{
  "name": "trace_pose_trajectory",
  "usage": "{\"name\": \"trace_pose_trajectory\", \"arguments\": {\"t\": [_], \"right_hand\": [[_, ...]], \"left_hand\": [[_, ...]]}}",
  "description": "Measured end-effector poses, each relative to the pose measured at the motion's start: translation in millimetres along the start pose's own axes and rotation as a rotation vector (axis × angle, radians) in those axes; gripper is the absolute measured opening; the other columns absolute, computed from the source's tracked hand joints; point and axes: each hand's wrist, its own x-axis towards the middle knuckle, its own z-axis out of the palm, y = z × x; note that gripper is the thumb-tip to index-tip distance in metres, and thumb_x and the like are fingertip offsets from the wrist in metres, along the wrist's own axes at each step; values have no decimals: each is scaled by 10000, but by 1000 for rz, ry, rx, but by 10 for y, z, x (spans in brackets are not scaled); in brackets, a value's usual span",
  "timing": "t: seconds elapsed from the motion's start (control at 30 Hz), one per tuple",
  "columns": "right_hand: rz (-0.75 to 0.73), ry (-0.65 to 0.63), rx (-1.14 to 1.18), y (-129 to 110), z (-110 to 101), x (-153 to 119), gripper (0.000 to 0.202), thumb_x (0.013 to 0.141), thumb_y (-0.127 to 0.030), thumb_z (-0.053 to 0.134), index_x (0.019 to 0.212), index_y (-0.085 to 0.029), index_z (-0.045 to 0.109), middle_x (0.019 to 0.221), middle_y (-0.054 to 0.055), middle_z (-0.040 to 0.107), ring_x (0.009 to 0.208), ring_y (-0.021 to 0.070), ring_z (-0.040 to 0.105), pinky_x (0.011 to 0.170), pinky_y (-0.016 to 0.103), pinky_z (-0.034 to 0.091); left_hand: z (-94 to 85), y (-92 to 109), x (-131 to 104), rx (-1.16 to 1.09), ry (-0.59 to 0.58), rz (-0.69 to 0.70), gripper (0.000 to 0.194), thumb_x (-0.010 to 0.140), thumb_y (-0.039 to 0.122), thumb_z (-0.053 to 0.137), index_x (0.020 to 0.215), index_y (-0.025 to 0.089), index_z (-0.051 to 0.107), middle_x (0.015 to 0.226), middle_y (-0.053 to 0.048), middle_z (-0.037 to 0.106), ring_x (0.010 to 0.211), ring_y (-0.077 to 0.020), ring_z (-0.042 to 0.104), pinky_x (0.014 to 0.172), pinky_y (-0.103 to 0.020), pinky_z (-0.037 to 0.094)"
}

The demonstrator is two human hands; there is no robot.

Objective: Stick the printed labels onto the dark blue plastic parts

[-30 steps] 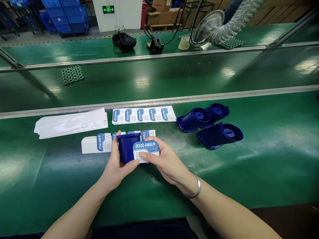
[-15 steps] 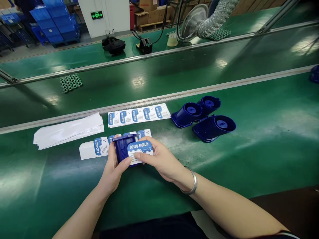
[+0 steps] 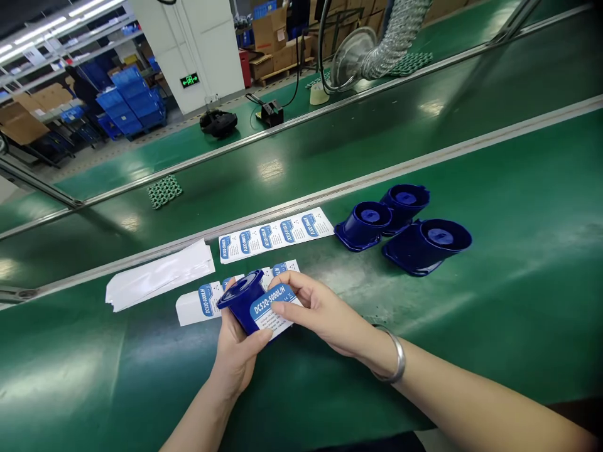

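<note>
My left hand (image 3: 239,355) is wrapped round a dark blue plastic housing (image 3: 242,302), its flanged end tilted up to the left. A white and blue label (image 3: 277,312) lies against the housing's side, and my left thumb touches its lower edge. My right hand (image 3: 316,304) pinches the label's upper right part between thumb and fingers. Whether the label is fully stuck down cannot be made out. Behind my hands lies a label strip (image 3: 206,301), partly covered by them. Another label strip (image 3: 277,233) lies farther back.
White backing sheets (image 3: 160,274) are stacked at the left. Three more blue housings (image 3: 426,246) stand on the green table (image 3: 509,276) to the right. Beyond a metal rail are a green mat (image 3: 164,191), a black device (image 3: 218,123) and a flexible duct (image 3: 396,44).
The camera view has shifted and tilted. The housing has turned in my left hand, so its flanged end faces more toward me. My right thumb has moved higher on the label.
</note>
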Motion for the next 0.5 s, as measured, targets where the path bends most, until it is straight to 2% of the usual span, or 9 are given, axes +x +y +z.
{"name": "trace_pose_trajectory", "arguments": {"t": [0.1, 0.17, 0.33, 0.5], "right_hand": [[-105, 46, -158, -49, -22, -14, 279, 961, -454, 686, 1063, -210, 597, 959, 40, 593, 852, 202, 568, 731, 305, 475], [-202, 92, -344, -71, -37, -38, 249, 989, -453, 650, 1021, -213, 589, 906, 31, 578, 797, 195, 548, 702, 306, 458], [-411, 148, -720, -74, -57, -88, 336, 1018, -438, 600, 797, -211, 488, 731, -1, 479, 665, 175, 451, 619, 311, 360], [-570, 158, -811, -38, -30, -96, 340, 1060, -279, 520, 748, -202, 406, 700, -15, 426, 654, 166, 410, 635, 314, 314]], "left_hand": [[-83, -52, 27, -12, 6, 23, 864, 746, 458, 830, 1484, 341, 397, 1385, -93, 635, 1333, -357, 550, 1111, -513, 453], [-138, -73, 48, -4, 23, 27, 765, 788, 504, 784, 1455, 335, 451, 1342, -91, 668, 1321, -354, 563, 1101, -517, 459], [-167, -89, 51, -38, 52, 22, 765, 777, 418, 816, 1452, 315, 472, 1283, -93, 702, 1253, -340, 620, 1079, -506, 478], [-198, -118, 56, -83, 61, 1, 783, 735, 394, 861, 1429, 283, 517, 1214, -106, 731, 1139, -331, 688, 1054, -499, 497]]}}
